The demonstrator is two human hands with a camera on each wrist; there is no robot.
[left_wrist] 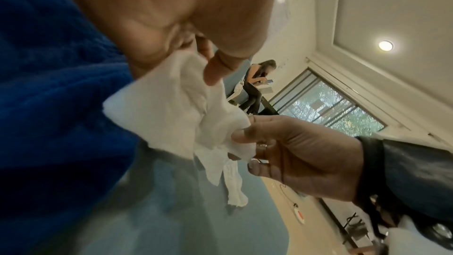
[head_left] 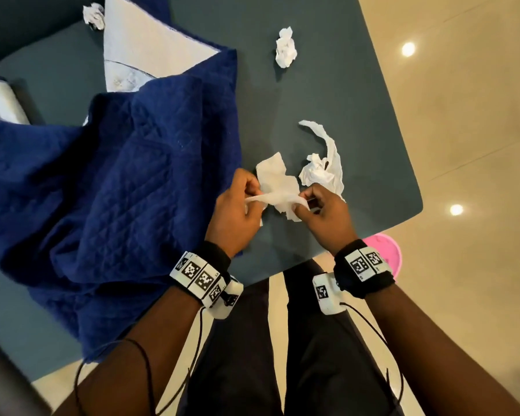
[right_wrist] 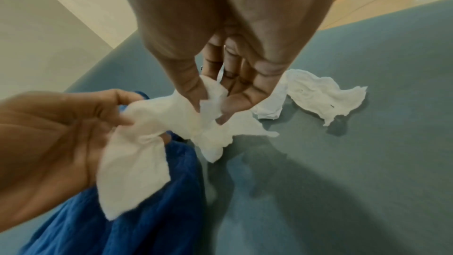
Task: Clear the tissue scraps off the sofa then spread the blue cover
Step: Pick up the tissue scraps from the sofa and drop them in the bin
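Both hands hold one white tissue scrap (head_left: 278, 190) stretched between them above the sofa (head_left: 342, 109) seat near its front edge: the left hand (head_left: 237, 211) pinches one end, the right hand (head_left: 324, 211) the other. More scraps (head_left: 321, 172) lie just beyond. The blue cover (head_left: 111, 187) sits bunched toward the seat's left side.

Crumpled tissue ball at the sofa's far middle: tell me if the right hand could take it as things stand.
Probably not yet. The right hand and left hand both pinch one tissue scrap. The tissue ball lies uncovered on bare sofa, so the path looks free.
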